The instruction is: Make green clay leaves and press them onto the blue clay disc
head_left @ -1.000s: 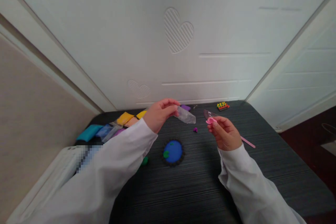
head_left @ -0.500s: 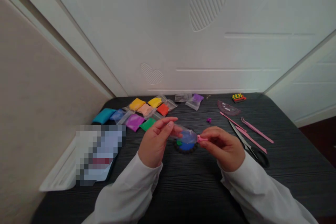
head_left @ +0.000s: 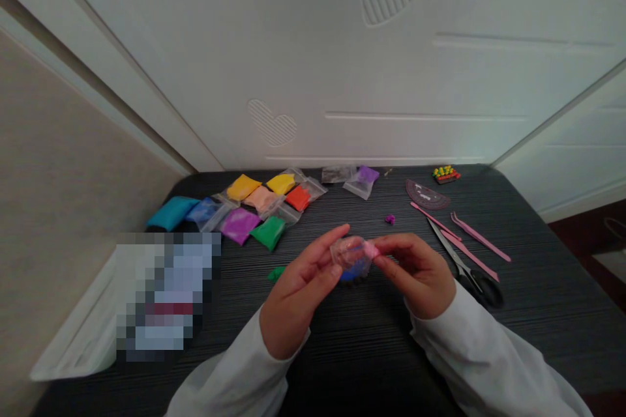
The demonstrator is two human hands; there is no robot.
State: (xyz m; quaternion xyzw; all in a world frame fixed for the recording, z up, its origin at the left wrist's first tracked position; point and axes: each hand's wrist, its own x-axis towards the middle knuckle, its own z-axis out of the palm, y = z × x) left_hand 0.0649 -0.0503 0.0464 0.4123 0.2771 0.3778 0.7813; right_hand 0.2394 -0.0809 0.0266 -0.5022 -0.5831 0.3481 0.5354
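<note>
A person's two bare hands meet above a dark table (head_left: 332,339). The left hand (head_left: 303,290) curves loosely around a small clear bag (head_left: 349,251), index finger and thumb well parted, the bag held between them. The right hand (head_left: 415,273) closes thumb and fingertips in a pinch on a pink lump (head_left: 372,250) at the bag's right end; whether the lump sits inside or outside the plastic cannot be told. Below the bag, partly hidden, is a blue disc (head_left: 349,275). To handle this well, the left hand would best keep the thin film steady and uncrumpled, while the right pinches lightly, since the lump looks soft and could dent or smear. Keeping both over bare table would likely spare the disc.
</note>
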